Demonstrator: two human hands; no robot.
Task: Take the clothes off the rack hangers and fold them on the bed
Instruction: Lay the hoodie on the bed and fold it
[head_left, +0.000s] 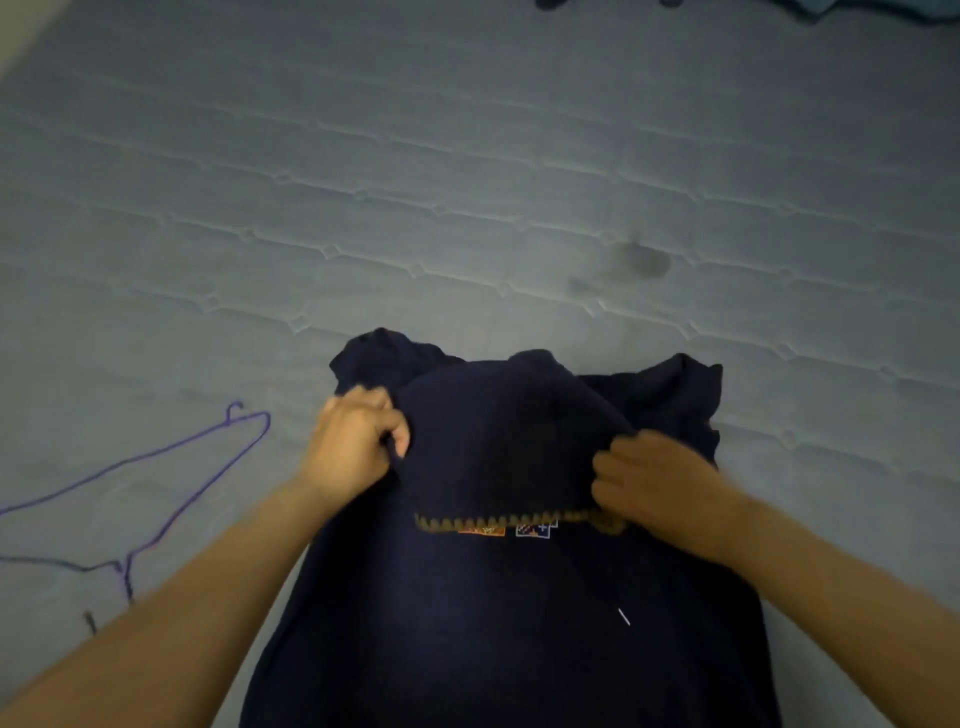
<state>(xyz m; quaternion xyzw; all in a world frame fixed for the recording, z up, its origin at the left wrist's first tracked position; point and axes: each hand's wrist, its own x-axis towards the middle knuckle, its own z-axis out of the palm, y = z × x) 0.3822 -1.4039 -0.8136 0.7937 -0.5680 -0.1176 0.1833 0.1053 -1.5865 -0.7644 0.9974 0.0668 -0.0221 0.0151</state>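
The dark navy fabric garment (519, 613) lies spread on the bed's pale grey quilted mattress (467, 182), at the near edge, just in front of the person. Its far part is folded back toward the viewer, so that a hem with a brown zigzag trim (519, 521) crosses the middle; just under that trim sit small orange and white printed patches (506, 530), too blurred to read. The near end of the garment is cut off by the bottom of the frame, and its sleeves are bunched at the far corners, so their shape is hard to make out.

The left hand (358, 441) has its grip clenched on the folded fabric at the left edge, fingers curled into the cloth. The right hand (649, 478) likewise pinches the fold at the right edge; it is motion-blurred, and its fingertips are partly buried in the fabric.

To the left, apart from the garment, a thin purple wire hanger (171, 467) lies flat on the mattress, running off the left edge. A dark stain (641, 260) marks the mattress farther off. At the top edge, dark and blue cloth (857, 10) is mostly cut off.
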